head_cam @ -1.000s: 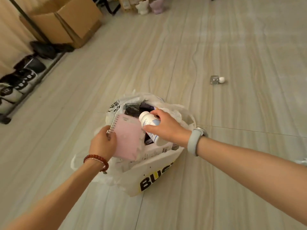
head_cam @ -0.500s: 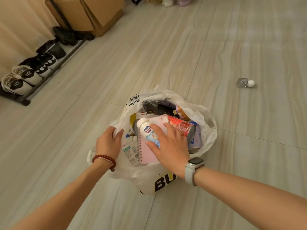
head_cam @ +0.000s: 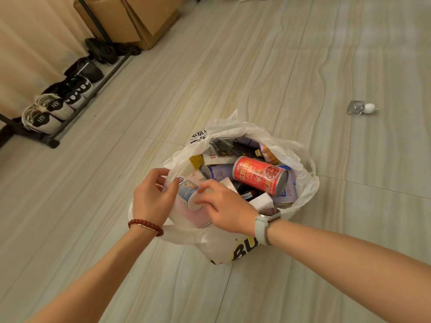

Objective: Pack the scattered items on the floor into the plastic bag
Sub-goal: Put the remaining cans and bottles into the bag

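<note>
A white plastic bag [head_cam: 306, 183] stands open on the floor, filled with several items. A red can [head_cam: 258, 174] lies on top, with dark packets and boxes behind it. At the bag's left side a small white bottle with a blue label [head_cam: 188, 194] lies against a pink notebook [head_cam: 186, 216]. My right hand [head_cam: 227, 207] grips the bottle's near end with its fingertips. My left hand [head_cam: 152, 198] pinches the bag's left rim, thumb against the bottle's top. A small clear bottle with a round white cap [head_cam: 360, 108] lies on the floor, far right of the bag.
A low black shoe rack [head_cam: 53, 136] with several shoes [head_cam: 50, 109] lines the left wall under a curtain. Cardboard boxes [head_cam: 130, 17] stand at the upper left. Pale wood-grain floor surrounds the bag.
My right hand has tipped the white bottle down into the bag's left side beside the notebook. My left hand has shifted from the outer rim toward the bottle. The red can now shows fully.
</note>
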Available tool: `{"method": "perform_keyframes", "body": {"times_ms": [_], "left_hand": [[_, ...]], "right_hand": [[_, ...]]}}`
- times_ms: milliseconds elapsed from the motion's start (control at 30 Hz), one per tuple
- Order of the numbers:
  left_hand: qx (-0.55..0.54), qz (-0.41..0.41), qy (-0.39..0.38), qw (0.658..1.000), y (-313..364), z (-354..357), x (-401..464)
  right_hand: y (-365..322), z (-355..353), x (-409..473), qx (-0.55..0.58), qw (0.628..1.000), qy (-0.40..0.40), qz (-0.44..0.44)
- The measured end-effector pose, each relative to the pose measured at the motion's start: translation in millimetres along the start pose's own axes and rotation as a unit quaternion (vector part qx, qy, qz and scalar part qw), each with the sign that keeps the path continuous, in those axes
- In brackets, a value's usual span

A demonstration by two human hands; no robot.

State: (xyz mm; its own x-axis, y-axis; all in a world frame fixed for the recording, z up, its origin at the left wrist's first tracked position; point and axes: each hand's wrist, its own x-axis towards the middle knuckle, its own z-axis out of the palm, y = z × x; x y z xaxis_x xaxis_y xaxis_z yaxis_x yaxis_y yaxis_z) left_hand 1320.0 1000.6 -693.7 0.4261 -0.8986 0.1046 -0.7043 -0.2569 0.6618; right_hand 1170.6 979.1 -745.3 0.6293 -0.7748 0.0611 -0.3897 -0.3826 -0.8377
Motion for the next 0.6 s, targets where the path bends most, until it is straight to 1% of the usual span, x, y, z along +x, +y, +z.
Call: {"method": "perform_keyframes", "body": {"times_ms": [33,67,133,200,267,400,500,567,600], "left_hand": [[0.028,0.018,-0.009,0.999,0.6,0.9,-1.3],[0.060,0.046,-0.007,0.997,2.7,2.0,-1.9],[0.123,0.127,0.013,0.984,13.2,7.5,-4.3],[0.165,0.196,0.006,0.967,33.0,20.7,-10.1],[0.166,0.238,-0.032,0.956,58.4,43.2,-18.3],[0.134,0.299,-0.137,0.935,106.0,107.7,-48.2],[0.115,0.344,-0.235,0.902,135.8,162.8,-78.8],[0.101,0.366,-0.291,0.878,154.4,197.5,-102.5],[0.093,0.370,-0.317,0.868,164.4,213.8,-116.1]], "right_hand": [[3.5,-2.8,-7.7,-0.017,1.000,-0.005,-0.009],[7.2,-8.9,-14.1,-0.024,1.000,0.009,-0.007],[15.1,-28.4,-25.3,-0.033,0.997,0.065,0.012],[24.8,-52.4,-41.7,-0.049,0.990,0.122,0.044],[36.9,-76.6,-64.9,-0.063,0.981,0.164,0.083],[69.4,-118.3,-135.5,-0.099,0.956,0.223,0.161],[96.4,-146.2,-210.6,-0.146,0.920,0.265,0.250],[112.4,-161.3,-266.6,-0.169,0.880,0.300,0.328],[119.8,-168.2,-294.4,-0.175,0.852,0.325,0.373]]}}
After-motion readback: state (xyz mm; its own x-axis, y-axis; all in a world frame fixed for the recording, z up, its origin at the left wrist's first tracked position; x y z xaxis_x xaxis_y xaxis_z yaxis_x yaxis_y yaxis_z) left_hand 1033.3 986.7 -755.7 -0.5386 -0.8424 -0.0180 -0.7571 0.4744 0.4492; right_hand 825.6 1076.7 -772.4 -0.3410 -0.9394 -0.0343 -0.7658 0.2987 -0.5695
